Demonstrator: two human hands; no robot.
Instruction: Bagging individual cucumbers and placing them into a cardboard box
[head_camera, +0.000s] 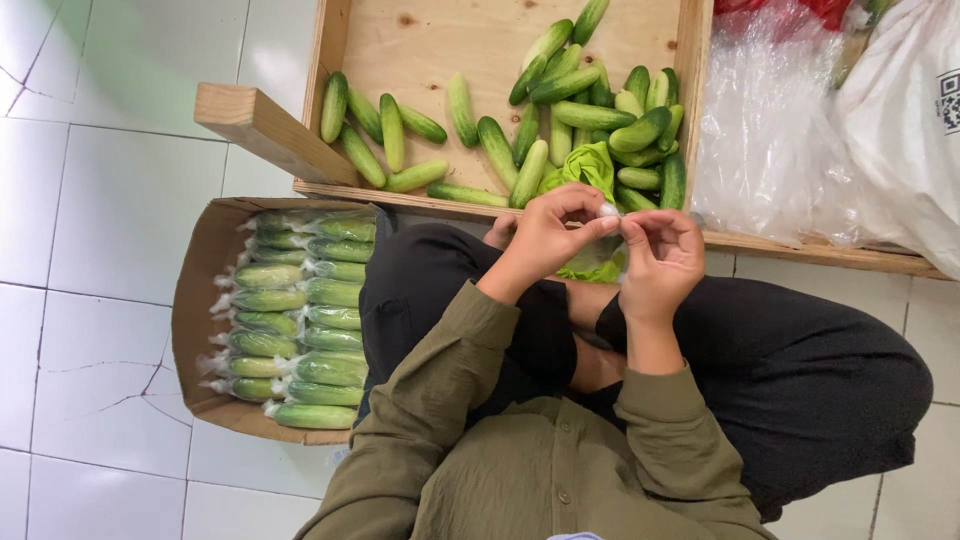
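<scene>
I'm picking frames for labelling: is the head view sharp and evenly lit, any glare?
Head view: soft, even light, faint shadows; loose cucumbers sharp; mild sheen on clear plastic bags; both hands slightly soft; edges look wide-angle stretched.

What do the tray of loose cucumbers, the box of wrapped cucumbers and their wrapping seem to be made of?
Tray: pale unfinished wood, probably plywood, with visible grain and knots.
Box: brown cardboard, matte, with soft bent edges.
Wrapping: thin clear plastic film, glossy and bunched at the ends.
</scene>
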